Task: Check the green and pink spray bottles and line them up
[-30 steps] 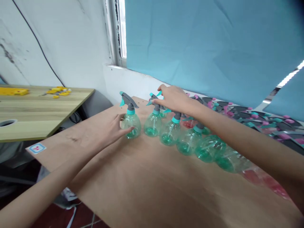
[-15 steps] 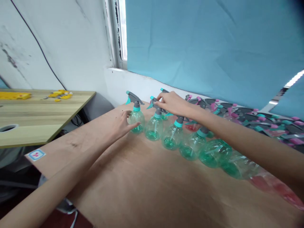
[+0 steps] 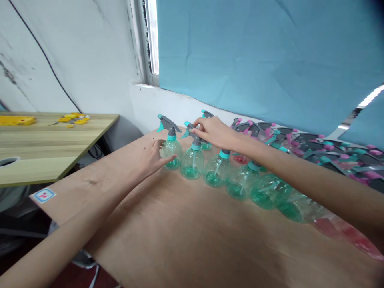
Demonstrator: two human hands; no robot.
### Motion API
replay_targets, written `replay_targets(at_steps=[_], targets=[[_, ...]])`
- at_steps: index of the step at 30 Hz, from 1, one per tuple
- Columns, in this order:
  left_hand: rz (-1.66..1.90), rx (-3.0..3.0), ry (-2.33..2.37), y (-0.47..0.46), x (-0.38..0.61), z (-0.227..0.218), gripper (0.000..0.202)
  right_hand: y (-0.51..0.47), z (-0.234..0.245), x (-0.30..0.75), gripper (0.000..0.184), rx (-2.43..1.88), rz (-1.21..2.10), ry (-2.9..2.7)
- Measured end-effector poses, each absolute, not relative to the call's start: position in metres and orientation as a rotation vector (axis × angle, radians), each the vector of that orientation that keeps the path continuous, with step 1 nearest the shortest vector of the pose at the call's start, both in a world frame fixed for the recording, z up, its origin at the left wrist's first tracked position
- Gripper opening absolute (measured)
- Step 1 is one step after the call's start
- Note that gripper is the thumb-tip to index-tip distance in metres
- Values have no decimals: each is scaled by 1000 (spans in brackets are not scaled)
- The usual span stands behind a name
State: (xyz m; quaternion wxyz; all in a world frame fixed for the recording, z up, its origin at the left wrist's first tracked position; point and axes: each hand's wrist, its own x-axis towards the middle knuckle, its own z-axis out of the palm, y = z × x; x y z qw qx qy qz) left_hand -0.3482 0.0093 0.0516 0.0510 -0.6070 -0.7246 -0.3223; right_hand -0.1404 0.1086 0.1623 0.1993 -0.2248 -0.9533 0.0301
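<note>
Green-tinted clear spray bottles with grey and turquoise trigger heads stand in a row along the table. My right hand (image 3: pixel 209 130) pinches the grey trigger head of the second spray bottle (image 3: pixel 192 163) from the left, which stands upright. Beside the leftmost spray bottle (image 3: pixel 173 156) is my left hand (image 3: pixel 153 158), fingers and thumb apart at its left side; whether the fingertips touch it is unclear. Further right in the row stand a third bottle (image 3: pixel 216 172) and a fourth bottle (image 3: pixel 239 185). Another turquoise-nozzled head (image 3: pixel 207 113) shows behind my right hand.
Many spray bottles with pink and turquoise heads (image 3: pixel 324 152) crowd the table's right back, partly behind my right forearm. A numbered label (image 3: pixel 44 195) marks the brown table's (image 3: pixel 180 232) left corner. Yellow parts (image 3: pixel 75 118) lie on a separate wooden desk (image 3: pixel 60 144).
The second spray bottle has shifted slightly left, closer to the leftmost one, with my right hand on its head. My left hand has stayed beside the leftmost bottle.
</note>
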Motion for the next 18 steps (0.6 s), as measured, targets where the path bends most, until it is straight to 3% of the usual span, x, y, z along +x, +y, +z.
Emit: replay_targets(at_steps=[18], targets=[[-1015,-1861,-2233,5,-340,53,56,100,156,-131,26,-642,-82,-2718]])
